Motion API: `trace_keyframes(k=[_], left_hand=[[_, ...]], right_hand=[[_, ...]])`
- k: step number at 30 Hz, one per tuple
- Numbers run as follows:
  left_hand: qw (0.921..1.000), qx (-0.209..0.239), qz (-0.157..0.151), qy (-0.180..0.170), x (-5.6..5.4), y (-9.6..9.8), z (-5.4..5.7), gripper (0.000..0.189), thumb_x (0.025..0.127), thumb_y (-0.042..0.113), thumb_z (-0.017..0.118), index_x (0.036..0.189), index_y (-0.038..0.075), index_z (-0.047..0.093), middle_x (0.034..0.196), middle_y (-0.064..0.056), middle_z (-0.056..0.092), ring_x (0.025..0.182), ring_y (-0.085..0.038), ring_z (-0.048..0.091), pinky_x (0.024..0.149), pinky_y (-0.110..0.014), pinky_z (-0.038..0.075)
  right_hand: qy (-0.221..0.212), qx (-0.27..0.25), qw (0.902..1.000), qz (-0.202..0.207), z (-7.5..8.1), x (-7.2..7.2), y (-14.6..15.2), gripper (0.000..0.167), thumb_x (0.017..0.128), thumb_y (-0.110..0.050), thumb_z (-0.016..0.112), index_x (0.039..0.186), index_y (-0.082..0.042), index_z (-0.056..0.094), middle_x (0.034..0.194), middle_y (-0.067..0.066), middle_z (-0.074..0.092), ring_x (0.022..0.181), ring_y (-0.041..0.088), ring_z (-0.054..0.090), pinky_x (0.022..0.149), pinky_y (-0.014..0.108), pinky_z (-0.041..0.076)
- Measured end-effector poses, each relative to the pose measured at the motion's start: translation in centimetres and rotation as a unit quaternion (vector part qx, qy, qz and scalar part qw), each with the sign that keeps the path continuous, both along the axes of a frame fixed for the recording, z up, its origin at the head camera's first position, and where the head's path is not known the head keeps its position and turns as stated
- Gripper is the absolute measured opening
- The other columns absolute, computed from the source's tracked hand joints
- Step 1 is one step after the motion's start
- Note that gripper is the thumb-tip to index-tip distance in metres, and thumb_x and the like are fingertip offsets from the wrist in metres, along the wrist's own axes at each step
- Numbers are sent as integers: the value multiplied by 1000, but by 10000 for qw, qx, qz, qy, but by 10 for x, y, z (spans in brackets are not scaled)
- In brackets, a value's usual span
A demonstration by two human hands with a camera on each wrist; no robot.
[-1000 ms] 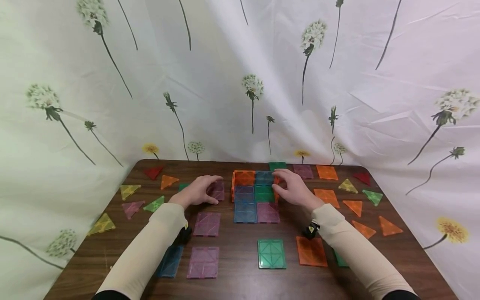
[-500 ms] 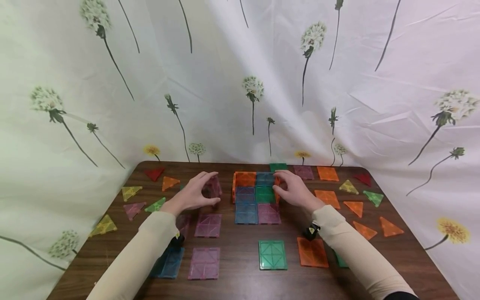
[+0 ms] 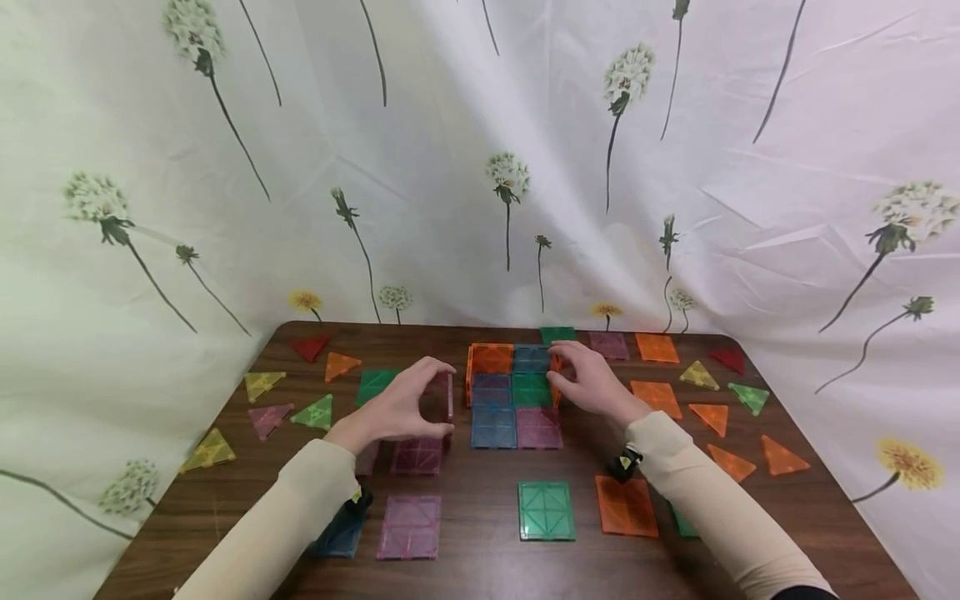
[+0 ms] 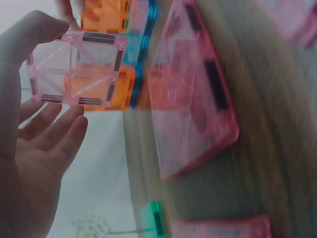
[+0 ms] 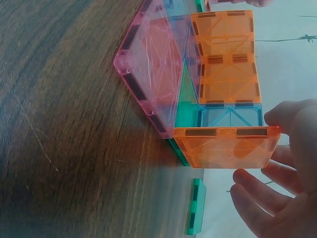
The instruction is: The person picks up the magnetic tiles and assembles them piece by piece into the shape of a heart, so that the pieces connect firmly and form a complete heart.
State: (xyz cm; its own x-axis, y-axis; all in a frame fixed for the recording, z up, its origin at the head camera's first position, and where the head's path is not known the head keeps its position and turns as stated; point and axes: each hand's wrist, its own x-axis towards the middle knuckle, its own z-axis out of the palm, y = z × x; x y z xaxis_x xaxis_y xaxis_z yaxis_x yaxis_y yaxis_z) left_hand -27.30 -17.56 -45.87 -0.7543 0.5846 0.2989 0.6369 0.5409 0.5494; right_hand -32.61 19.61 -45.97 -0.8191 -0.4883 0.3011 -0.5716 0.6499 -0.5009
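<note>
Head view and two wrist views of magnetic tiles on a wood-grain counter [image 3: 480, 575]. The left hand [image 3: 397, 408] has its grip closed on an upright pink tile [image 4: 77, 69], thumb at one edge and fingertips at the opposite edge; the tile stands apart from the half-walled structure, to its left. From the head this tile shows edge-on as a thin strip, its face legible only at the left wrist. The right hand [image 3: 592, 383] pinches the upper part of the orange side wall [image 5: 228, 148], the structure's right wall; one finger is visible only dimly through the translucent panel. At the head that wall is largely hidden by the fingers. The blue back wall [image 3: 532, 359] adjoins the orange back wall [image 3: 492, 359]; the green floor tile [image 3: 531, 389] lies partly in shadow.

The left hand overlaps a flat pink tile [image 3: 417, 458] and a green tile [image 3: 375, 385]; the left sleeve cuts off a blue tile [image 3: 341, 537]. The right sleeve covers most of another green tile [image 3: 681, 521]. In the left-wrist view the large foreground tile [image 4: 190, 99] is blurred, and a pink piece [image 4: 223, 228] is cropped at the lower border.
</note>
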Motion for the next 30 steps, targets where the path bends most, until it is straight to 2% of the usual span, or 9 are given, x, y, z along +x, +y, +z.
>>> trace_keyframes(k=[6,13,20,27,30], left_hand=[[9998,84,-183,-17,4,15,-5,83,80,30,92,146,1,52,135,-14,61,125,-29,61,105,-53,52],[9992,149,-112,362,7,26,-11,80,76,27,95,141,5,55,135,-11,58,121,-29,61,101,-49,54],[9996,252,53,133,9,30,-12,77,78,23,95,143,7,57,135,-12,53,112,-26,61,89,-43,59],[9989,419,-204,7,9,31,-12,73,83,18,91,146,7,57,140,-12,47,108,-28,65,90,-42,61],[9984,531,-105,-130,8,30,-10,67,89,25,87,148,11,57,142,-11,48,110,-29,65,92,-44,60]], right_hand=[[-46,-31,10000,-11,1,2,0,46,102,-20,70,143,1,61,153,18,54,113,29,68,91,47,60],[-36,-17,10000,21,0,1,0,46,102,-19,70,142,1,61,153,19,54,115,29,67,91,47,60],[-51,35,10000,-19,2,2,0,46,103,-20,69,143,0,61,155,17,53,116,29,67,92,48,60],[-49,83,10000,23,1,2,0,47,103,-21,69,144,1,60,156,20,51,116,30,68,92,48,60],[-71,95,9999,33,1,1,1,48,103,-21,69,144,1,60,156,20,51,117,31,68,92,48,60]])
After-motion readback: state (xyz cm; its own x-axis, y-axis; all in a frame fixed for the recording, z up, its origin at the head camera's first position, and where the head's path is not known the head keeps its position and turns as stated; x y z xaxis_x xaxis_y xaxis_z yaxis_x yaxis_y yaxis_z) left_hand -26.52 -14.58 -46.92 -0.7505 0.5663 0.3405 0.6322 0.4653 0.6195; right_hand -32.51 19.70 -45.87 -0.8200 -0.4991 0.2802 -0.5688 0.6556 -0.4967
